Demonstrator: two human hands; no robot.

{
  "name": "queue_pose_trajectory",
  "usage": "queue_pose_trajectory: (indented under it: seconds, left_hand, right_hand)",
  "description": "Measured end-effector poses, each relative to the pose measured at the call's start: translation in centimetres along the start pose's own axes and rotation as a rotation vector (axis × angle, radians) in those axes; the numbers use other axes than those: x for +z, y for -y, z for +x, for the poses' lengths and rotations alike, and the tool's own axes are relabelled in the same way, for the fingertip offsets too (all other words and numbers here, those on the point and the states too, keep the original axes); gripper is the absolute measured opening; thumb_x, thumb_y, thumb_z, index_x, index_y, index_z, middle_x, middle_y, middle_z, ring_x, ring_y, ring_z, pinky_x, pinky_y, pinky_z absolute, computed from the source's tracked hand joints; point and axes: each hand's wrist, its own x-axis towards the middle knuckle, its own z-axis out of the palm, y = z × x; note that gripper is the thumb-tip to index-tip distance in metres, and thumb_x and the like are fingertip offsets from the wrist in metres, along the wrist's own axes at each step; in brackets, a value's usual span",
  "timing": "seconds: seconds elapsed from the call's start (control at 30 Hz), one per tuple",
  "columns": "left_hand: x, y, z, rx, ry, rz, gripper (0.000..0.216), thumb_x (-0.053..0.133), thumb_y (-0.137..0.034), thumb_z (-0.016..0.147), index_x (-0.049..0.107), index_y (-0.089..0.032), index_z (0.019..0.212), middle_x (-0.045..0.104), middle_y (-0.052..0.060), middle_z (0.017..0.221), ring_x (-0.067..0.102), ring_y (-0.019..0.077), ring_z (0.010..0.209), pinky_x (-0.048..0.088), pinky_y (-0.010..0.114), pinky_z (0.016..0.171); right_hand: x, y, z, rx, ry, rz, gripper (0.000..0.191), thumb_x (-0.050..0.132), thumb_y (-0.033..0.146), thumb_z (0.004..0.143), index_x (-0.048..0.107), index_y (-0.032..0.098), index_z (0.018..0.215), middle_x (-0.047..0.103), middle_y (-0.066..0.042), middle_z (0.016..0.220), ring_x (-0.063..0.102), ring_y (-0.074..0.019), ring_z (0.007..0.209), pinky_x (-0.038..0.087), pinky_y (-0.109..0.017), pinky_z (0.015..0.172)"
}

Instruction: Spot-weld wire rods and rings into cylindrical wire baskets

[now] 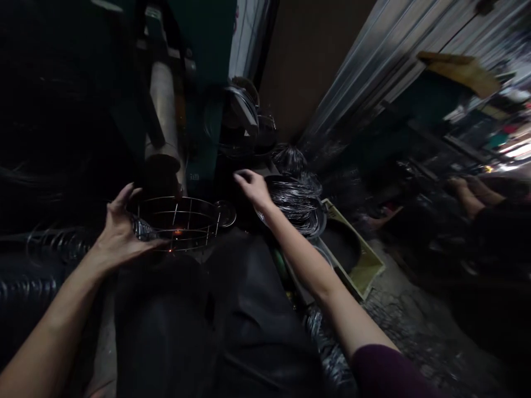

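My left hand (121, 229) grips the near left rim of a round wire basket frame (182, 220), thumb and fingers curled around the wire. The frame lies under the cylinder of a dark green machine (164, 119), and a few orange sparks glow at its lower edge. My right hand (253, 188) reaches forward above a pile of dark wire rings (296, 199), with its fingers loosely bent. Whether it holds anything is not visible.
More wire coils (50, 243) lie at the left. A yellowish tray with a dark round pan (348, 249) sits on the floor at the right. Another person's arms (468, 193) work at the far right. A corrugated metal wall (385, 72) stands behind.
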Motion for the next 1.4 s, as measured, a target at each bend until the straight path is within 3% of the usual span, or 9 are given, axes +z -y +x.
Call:
queue_pose_trajectory:
  seconds: [0.13,0.3,0.47,0.67,0.83,1.03,1.2,1.33,1.4]
  left_hand:
    - [0.9,-0.7,-5.4,-0.204,-0.177,-0.037,0.107,0.083,-0.044,0.048,0.021,-0.037,0.135,0.037,0.000,0.139,0.044,0.0318,0.126,0.035,0.056,0.108]
    - [3.7,-2.0,-12.3,-0.546,-0.212,-0.162,0.085,0.074,-0.040,0.067,0.025,-0.039,0.136,0.055,0.000,0.121,0.057,0.0274,0.111,0.045,0.056,0.099]
    - [6.1,-7.0,-12.9,-0.556,0.002,-0.127,0.032,0.054,-0.041,0.086,0.059,-0.022,0.111,0.063,0.006,0.111,0.060,0.0230,0.105,0.047,0.044,0.098]
    - [12.0,-17.1,-6.1,-0.192,0.265,-0.466,0.039,0.045,-0.036,0.092,0.051,-0.023,0.129,0.055,0.007,0.130,0.049,0.0210,0.124,0.037,0.044,0.109]
    - [15.2,-20.2,-1.7,-0.461,0.085,-0.761,0.044,0.037,-0.039,0.094,0.049,-0.018,0.131,0.051,0.009,0.135,0.048,0.0206,0.125,0.037,0.042,0.109]
    - [14.3,-19.5,1.4,-0.506,0.264,-0.739,0.038,0.037,-0.037,0.093,0.069,-0.018,0.091,0.069,0.004,0.094,0.063,0.0168,0.092,0.047,0.031,0.093]
    - [11.9,-18.7,0.7,-0.451,0.330,-0.673,0.037,0.038,-0.038,0.093,0.065,-0.017,0.107,0.068,0.006,0.102,0.063,0.0169,0.096,0.047,0.029,0.090]
    - [5.6,-15.8,-2.4,-0.472,0.138,-0.633,0.037,0.043,-0.044,0.092,0.062,-0.018,0.110,0.068,0.005,0.095,0.065,0.0144,0.077,0.052,0.029,0.076]
    - [1.7,-12.5,-3.4,-0.468,-0.145,-0.469,0.033,0.049,-0.044,0.089,0.061,-0.021,0.109,0.066,0.003,0.087,0.063,0.0141,0.072,0.053,0.030,0.072]
  right_hand:
    - [-10.4,-8.1,-0.7,0.060,-0.229,-0.770,0.024,0.050,0.025,0.088,0.063,0.013,0.104,0.064,-0.014,0.109,0.057,-0.0214,0.099,0.040,-0.031,0.086]
    - [-16.1,-14.2,-3.0,0.118,0.095,-1.327,0.026,0.045,0.016,0.087,0.062,0.013,0.107,0.064,-0.018,0.105,0.056,-0.0239,0.096,0.036,-0.032,0.079]
    - [-14.3,-12.0,-6.9,-0.068,0.063,-1.200,0.027,0.040,0.021,0.090,0.062,0.017,0.104,0.066,-0.013,0.097,0.058,-0.0229,0.090,0.035,-0.032,0.078]
    - [-9.4,-4.2,-10.7,-0.008,-0.101,-0.668,0.034,0.038,0.037,0.089,0.058,0.019,0.109,0.067,-0.010,0.080,0.061,-0.0247,0.073,0.042,-0.033,0.068]
    - [-6.2,-1.0,-14.5,-0.151,0.018,-0.339,0.030,0.036,0.041,0.089,0.059,0.021,0.096,0.066,-0.009,0.092,0.062,-0.0219,0.082,0.045,-0.032,0.075]
    - [-3.5,-2.2,-19.3,0.022,0.129,-0.028,0.036,0.044,0.049,0.086,0.058,0.018,0.097,0.066,-0.008,0.091,0.061,-0.0207,0.081,0.048,-0.032,0.075]
    - [-3.3,-3.1,-17.9,0.110,0.270,0.160,0.036,0.055,0.053,0.080,0.060,0.018,0.089,0.063,-0.004,0.079,0.058,-0.0155,0.069,0.047,-0.026,0.061]
    - [-4.4,-4.0,-15.0,0.161,0.196,0.227,0.038,0.058,0.056,0.077,0.057,0.019,0.087,0.055,0.001,0.066,0.046,-0.0090,0.050,0.038,-0.020,0.044]
    - [-5.3,-4.5,-13.4,0.156,0.184,0.239,0.038,0.060,0.055,0.075,0.057,0.019,0.086,0.054,0.002,0.066,0.045,-0.0080,0.049,0.036,-0.019,0.042]
